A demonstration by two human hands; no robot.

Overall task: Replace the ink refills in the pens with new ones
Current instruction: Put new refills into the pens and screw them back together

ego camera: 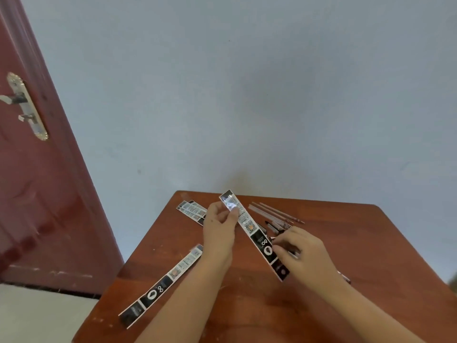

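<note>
So the left hand (220, 225) is pinching the upper end of a long refill pack (253, 232), thumb on the front and fingers curled behind it, holding it up at a slant over the brown wooden surface (247, 305). The pack runs from upper left down to lower right, and the right hand (303, 253) is at its lower part, fingertips curled in against the black printed section. Looks like a pinch on the pack edge, but it's a bit blurry there, so I can't tell for sure whether it's gripping the pack or something thin beside it.

Another refill pack (162, 284) lies flat on the surface just left of the left forearm, angled the other way. A third pack (193, 211) sits at the far edge, partly hidden behind the left hand. Behind the right hand there's a loose bunch of thin refills (274, 212) lying side by side, with a couple of dark pens (272, 227) just below them.

Red door (37, 194) with a metal handle (24, 105) off to the left, pale blue wall (247, 95) behind.
</note>
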